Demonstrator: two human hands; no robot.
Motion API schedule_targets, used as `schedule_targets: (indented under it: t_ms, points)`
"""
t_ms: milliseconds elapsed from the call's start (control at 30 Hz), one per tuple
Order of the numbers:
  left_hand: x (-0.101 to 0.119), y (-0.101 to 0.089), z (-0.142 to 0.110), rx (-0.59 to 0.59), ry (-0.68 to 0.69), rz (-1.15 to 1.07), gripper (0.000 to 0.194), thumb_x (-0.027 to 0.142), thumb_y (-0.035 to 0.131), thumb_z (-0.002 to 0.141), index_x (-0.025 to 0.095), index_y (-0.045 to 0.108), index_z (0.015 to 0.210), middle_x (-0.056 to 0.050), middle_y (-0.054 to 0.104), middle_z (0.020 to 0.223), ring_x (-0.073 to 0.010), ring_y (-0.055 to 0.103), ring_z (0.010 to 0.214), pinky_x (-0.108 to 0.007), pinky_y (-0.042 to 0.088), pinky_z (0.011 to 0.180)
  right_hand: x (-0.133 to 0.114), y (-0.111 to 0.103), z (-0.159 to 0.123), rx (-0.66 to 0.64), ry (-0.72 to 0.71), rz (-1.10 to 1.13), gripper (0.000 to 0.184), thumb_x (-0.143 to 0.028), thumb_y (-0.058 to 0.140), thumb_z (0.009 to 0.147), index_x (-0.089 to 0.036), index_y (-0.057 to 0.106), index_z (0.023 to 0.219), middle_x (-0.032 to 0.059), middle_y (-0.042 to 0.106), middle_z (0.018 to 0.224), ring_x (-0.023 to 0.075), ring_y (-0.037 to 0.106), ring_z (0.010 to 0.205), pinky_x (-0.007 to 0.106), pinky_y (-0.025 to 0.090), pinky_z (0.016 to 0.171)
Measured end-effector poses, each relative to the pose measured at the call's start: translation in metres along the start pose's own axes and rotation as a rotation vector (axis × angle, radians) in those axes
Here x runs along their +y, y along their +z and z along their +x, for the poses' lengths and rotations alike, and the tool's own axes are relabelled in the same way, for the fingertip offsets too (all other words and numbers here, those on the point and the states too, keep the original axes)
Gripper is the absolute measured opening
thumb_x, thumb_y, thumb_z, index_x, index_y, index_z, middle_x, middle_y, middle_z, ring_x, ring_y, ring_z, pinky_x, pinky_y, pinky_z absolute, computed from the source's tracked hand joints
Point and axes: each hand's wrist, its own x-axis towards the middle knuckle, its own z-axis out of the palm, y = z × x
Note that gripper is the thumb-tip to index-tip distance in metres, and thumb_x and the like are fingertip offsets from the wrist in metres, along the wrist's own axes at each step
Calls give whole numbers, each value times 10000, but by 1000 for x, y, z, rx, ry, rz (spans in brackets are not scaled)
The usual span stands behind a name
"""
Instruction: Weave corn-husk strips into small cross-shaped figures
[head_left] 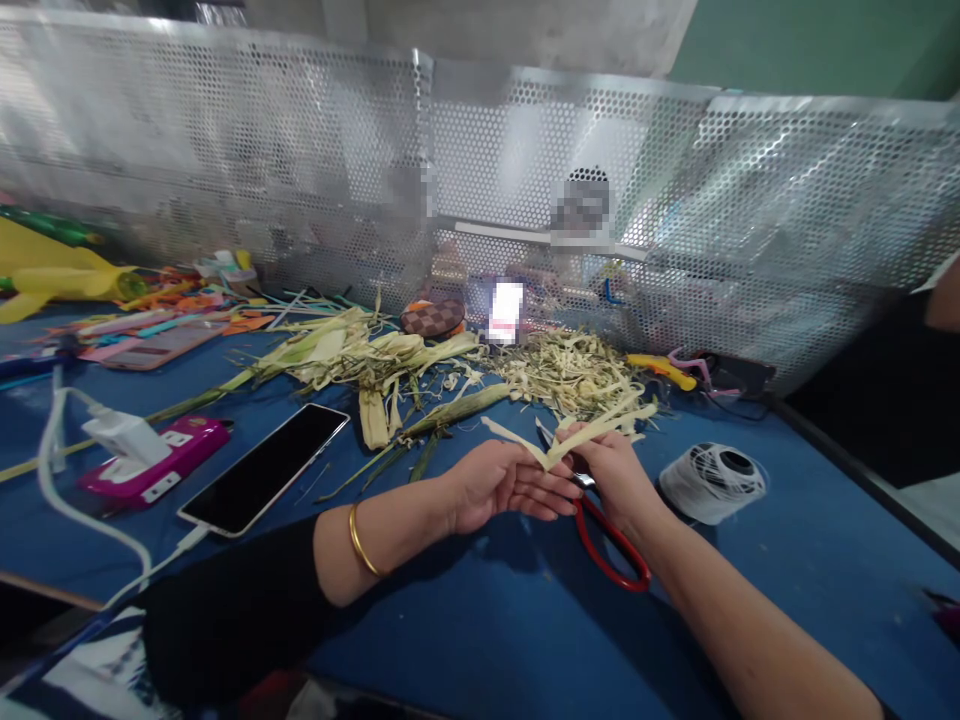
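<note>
A pale corn husk strip [549, 460] is bent into a V between my two hands. My left hand [517, 482] pinches it near the bend, with the other fingers stretched out below. My right hand [613, 468] is closed on the strip's right arm, which sticks up past the fingers. Red-handled scissors [616, 570] pass beneath my right hand, one blade showing behind the husk; whether that hand also grips them I cannot tell. Just beyond my hands lies a heap of shredded husk [574, 372], with larger husk leaves [349, 350] to its left.
A spool of white thread [712, 484] stands right of my right hand. To the left lie a black-screened phone [266, 470] on a cable and a magenta power strip [154, 465]. A lit phone [505, 310] leans near the perforated metal screen [300, 170]. Someone's arm is at far right.
</note>
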Motion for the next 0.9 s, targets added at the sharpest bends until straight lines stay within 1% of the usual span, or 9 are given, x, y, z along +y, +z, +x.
schedule_targets:
  t_ms: [133, 233, 367, 467, 533, 633, 733, 800, 900]
  points:
    - [-1, 2, -1, 86, -28, 44, 165, 154, 536, 811, 86, 683, 842, -124, 741, 853, -150, 699, 679, -238, 522, 651, 5, -4, 5, -1, -14, -100, 230, -350, 693, 568, -166, 564, 518, -29, 504, 442, 104, 417, 428, 248, 298, 459]
    - [0, 4, -3, 182, -22, -13, 202, 184, 506, 869, 82, 675, 828, -124, 738, 844, -123, 686, 636, -206, 517, 612, 0, -12, 4, 153, -142, -212, 132, -292, 644, 647, -171, 594, 633, -18, 544, 516, 138, 483, 504, 265, 340, 518]
    - [4, 6, -2, 303, 34, -84, 218, 154, 461, 895, 81, 647, 806, -124, 735, 873, -123, 688, 639, -200, 521, 586, -18, -17, -15, 605, -760, -411, 63, -226, 512, 806, -194, 561, 783, 10, 549, 700, 166, 523, 641, 307, 407, 626]
    - [2, 6, 0, 348, 54, -118, 168, 106, 472, 866, 92, 627, 805, -125, 733, 892, -132, 692, 661, -205, 523, 588, -25, -11, -33, 578, -1173, -554, 75, -160, 526, 827, -204, 562, 875, 13, 514, 730, 183, 523, 701, 331, 430, 670]
    - [0, 6, 2, 364, 67, -140, 140, 113, 485, 862, 106, 616, 813, -113, 731, 874, -135, 690, 659, -208, 520, 583, -25, -7, -42, 466, -1309, -658, 232, -128, 540, 822, -208, 558, 1039, 13, 512, 723, 194, 523, 705, 345, 442, 677]
    - [-3, 7, 3, 387, 85, -148, 147, 142, 482, 880, 119, 605, 803, -94, 725, 853, -124, 679, 644, -200, 512, 576, -20, -4, -47, 406, -1362, -775, 369, -146, 573, 817, -219, 540, 1177, 48, 542, 795, 206, 537, 729, 357, 455, 678]
    - [-4, 8, 2, 401, 93, -144, 151, 148, 484, 883, 116, 598, 790, -95, 721, 861, -113, 667, 631, -193, 506, 572, -18, -5, -47, 353, -1329, -813, 281, -194, 566, 841, -227, 592, 1119, 72, 558, 858, 208, 547, 745, 357, 452, 676]
    - [-3, 8, 2, 420, 100, -154, 114, 152, 503, 875, 120, 582, 799, -97, 721, 864, -120, 669, 631, -199, 506, 563, -21, -6, -48, 331, -1258, -741, 228, -248, 478, 899, -219, 615, 1079, 68, 552, 829, 204, 541, 723, 365, 446, 677]
    - [-3, 6, 1, 499, 124, -146, 88, 152, 505, 871, 136, 549, 796, -98, 722, 864, -132, 680, 645, -209, 512, 564, -30, -8, -50, 413, -1164, -596, 373, -314, 287, 969, -207, 635, 1052, 75, 550, 801, 224, 547, 754, 385, 435, 694]
